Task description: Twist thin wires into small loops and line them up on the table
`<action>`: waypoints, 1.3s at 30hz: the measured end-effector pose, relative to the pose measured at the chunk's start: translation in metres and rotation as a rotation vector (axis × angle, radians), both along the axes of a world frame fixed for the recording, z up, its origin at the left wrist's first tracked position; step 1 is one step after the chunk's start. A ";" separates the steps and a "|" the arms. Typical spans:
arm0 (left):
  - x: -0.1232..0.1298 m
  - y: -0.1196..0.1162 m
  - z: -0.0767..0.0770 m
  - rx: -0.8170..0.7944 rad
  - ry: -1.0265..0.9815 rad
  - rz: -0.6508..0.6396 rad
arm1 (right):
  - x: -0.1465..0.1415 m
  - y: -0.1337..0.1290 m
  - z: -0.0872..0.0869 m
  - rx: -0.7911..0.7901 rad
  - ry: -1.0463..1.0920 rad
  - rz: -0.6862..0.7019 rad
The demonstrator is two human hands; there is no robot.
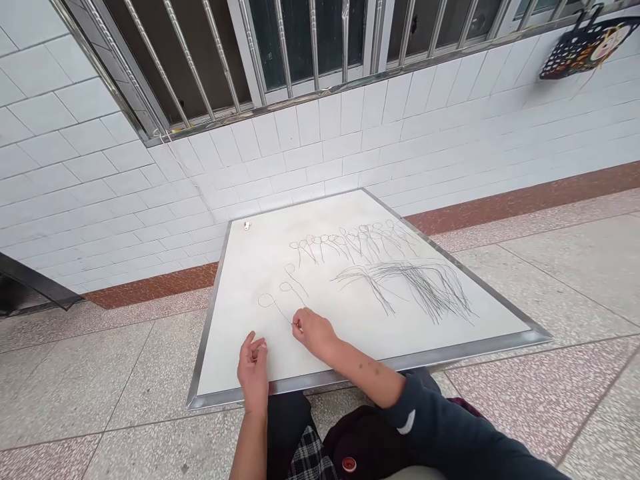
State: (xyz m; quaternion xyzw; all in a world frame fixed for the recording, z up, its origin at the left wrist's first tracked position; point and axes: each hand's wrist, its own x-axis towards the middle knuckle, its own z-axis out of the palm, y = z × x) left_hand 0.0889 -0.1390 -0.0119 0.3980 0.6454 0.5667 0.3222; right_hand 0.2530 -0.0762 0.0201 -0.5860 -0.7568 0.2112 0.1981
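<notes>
While the person sits close up against the bench [235, 280], their right hand [315, 331] leans in over its white top, fingers clamped together on the stem end of a looped wire [283, 314]. That piece points away toward the left, its round loop at the far end; from here I cannot tell whether the loop lies on the surface or floats just above it. The left hand [253, 370] is over the near edge, to the left of the other, its fingers loosely curled and a little apart, with nothing to be seen between them.

Just beyond the pinched piece lie two more looped wires [300, 283], near each other and slanting the same way. Farther back, a long row of looped pieces [350, 241] runs off to the right, many of them overlapping. Nearer on that side spreads a loose bundle of dark wires [425, 293], curved at the back and fanned out at the front. A small red-and-white object [247, 226], too small to make out, sits in the far left corner. Behind stands a white tiled wall [300, 150] with a barred window [310, 43], and a dark basket [575, 53] hangs at the right.
</notes>
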 end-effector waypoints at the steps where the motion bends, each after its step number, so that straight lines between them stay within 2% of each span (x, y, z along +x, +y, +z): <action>1: 0.005 0.000 0.006 0.002 -0.078 -0.004 | 0.004 -0.012 0.002 0.027 0.019 0.013; 5: 0.032 -0.006 0.034 0.032 -0.341 -0.072 | 0.021 -0.055 0.005 0.115 0.094 0.060; 10: 0.059 -0.021 0.059 0.071 -0.498 -0.052 | 0.035 -0.085 0.005 0.260 0.221 0.147; 13: 0.067 -0.031 0.070 0.083 -0.518 -0.043 | 0.043 -0.096 0.009 0.237 0.255 0.192; 16: 0.072 -0.040 0.079 0.083 -0.513 -0.061 | 0.051 -0.102 0.021 0.157 0.381 0.195; 22: 0.093 -0.063 0.089 0.031 -0.351 -0.193 | 0.061 -0.099 0.055 0.063 0.820 0.108; 25: 0.103 -0.075 0.094 0.002 -0.255 -0.272 | 0.064 -0.101 0.061 0.024 0.937 0.094; 28: 0.109 -0.083 0.097 0.011 -0.243 -0.319 | 0.068 -0.107 0.061 -0.059 1.028 0.104; 35: 0.113 -0.092 0.100 0.080 -0.331 -0.362 | 0.082 -0.118 0.061 -0.052 1.003 0.107; 39: 0.116 -0.099 0.106 0.071 -0.381 -0.468 | 0.086 -0.124 0.067 -0.028 0.966 0.117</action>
